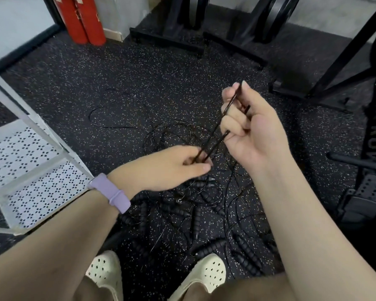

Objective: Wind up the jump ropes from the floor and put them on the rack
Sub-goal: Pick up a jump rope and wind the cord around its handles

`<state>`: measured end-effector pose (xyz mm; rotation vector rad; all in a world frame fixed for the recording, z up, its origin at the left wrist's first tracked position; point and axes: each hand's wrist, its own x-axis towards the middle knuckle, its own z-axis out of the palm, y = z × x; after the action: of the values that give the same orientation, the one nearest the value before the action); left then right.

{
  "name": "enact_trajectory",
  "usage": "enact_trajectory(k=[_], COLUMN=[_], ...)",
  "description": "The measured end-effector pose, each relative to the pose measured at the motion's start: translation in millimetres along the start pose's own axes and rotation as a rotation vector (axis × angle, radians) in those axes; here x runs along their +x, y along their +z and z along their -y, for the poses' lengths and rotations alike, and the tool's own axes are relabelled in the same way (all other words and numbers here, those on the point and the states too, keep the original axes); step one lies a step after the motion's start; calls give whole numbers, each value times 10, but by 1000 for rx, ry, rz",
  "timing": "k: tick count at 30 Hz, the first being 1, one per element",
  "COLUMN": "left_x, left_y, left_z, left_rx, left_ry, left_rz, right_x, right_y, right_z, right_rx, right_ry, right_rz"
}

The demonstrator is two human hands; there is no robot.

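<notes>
Right hand [245,127]: fingers curled round black rope strands [213,133]
Left hand [172,166]: pinching those strands' lower end
Rope pile [193,211]: tangled on floor [117,83], six o'clock
Rack [30,157]: nine o'clock

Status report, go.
Both hands on one rope: right hand grips, left hand pinches. Tangled ropes on floor. Rack at left.

White letters "ROV" run down the black machine [371,135].
</notes>
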<state>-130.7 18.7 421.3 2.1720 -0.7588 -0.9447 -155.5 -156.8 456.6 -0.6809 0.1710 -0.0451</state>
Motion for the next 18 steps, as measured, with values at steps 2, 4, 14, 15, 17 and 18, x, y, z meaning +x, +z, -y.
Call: enact_trajectory(k=[2, 4, 14, 15, 17, 18], left_x=[27, 24, 17, 33, 82, 80], left_y=[64, 86, -130, -144, -175, -193], left_z=[-1, -63, -387, -365, -296, -261], left_rx=[-13, -70, -1159, -1147, -1023, -930], left_ry=[50, 89, 324, 346, 356, 310], left_rz=[50, -31, -398, -429, -483, -490], right_x=[-19, -27, -152, -157, -157, -154], right_y=[-27, -60, -175, -163, -137, -123], right_z=[34, 63, -242, -290, -349, -350], right_rx=[16, -78, -1416, -1402, -1391, -1389], right_ry=[-19, -80, 271, 252, 187, 144], right_rz=[9, -20, 457, 481, 471, 443])
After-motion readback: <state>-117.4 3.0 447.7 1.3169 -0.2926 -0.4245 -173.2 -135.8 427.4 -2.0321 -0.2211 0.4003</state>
